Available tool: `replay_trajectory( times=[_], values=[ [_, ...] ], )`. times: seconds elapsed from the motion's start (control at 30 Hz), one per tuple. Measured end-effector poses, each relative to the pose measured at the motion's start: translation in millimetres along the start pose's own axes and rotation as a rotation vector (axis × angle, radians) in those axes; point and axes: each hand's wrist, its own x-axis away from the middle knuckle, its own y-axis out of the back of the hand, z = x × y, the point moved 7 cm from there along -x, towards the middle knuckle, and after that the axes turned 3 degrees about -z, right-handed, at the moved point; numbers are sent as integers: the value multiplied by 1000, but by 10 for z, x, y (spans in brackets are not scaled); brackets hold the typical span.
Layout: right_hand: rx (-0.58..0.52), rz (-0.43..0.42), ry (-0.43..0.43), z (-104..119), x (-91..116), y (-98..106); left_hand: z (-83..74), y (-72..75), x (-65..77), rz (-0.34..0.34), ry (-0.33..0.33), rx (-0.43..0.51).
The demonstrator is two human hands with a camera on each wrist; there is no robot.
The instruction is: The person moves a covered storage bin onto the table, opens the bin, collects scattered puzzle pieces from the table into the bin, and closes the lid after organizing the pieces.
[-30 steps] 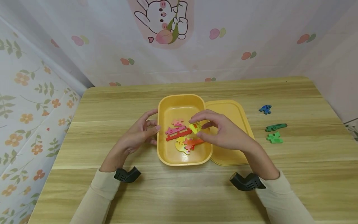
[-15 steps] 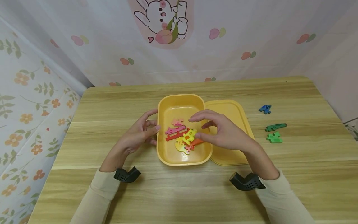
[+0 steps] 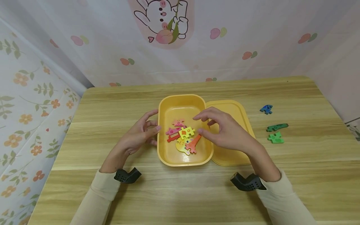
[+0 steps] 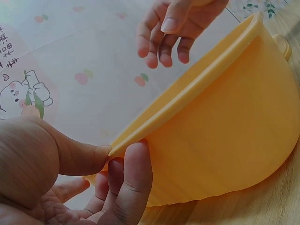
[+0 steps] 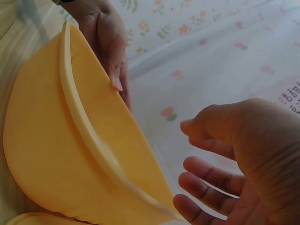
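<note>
In the head view, my left hand (image 3: 140, 132) holds the left rim of a yellow plastic box (image 3: 185, 161). Thumb and fingers pinch that rim in the left wrist view. Above the box's right side hangs my right hand (image 3: 225, 129), fingers loosely bent and apart, with nothing between them. Inside lie a yellow puzzle piece (image 3: 187, 132) with an orange patch, a yellow face piece (image 3: 181, 147), an orange tapered piece (image 3: 192, 144), a pink piece (image 3: 173, 130), a salmon piece (image 3: 178, 122) and a red piece (image 3: 172, 138) partly covered by the yellow one.
A yellow lid (image 3: 232, 156) lies flat against the box's right side, partly under my right hand. On the wooden table (image 3: 180, 193) farther right are a blue puzzle piece (image 3: 266, 109), a dark green piece (image 3: 277, 127) and a light green piece (image 3: 276, 137). A printed curtain (image 3: 197, 56) hangs behind.
The yellow puzzle piece has left my right fingers and lies on the others in the box. The orange piece has turned, its narrow end now up. My left hand keeps its place.
</note>
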Motion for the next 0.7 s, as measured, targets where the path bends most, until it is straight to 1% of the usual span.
replay_trajectory(
  times=[0.27, 0.5, 0.7],
  values=[
    [96, -40, 25, -4, 16, 119, 12, 7, -7, 4, -2, -2],
    [146, -126, 42, -81, 69, 374, 8, 3, -8, 8, -6, 0],
    [182, -174, 4, -162, 133, 593, 7, -4, -8, 7, -8, -7]
  ],
)
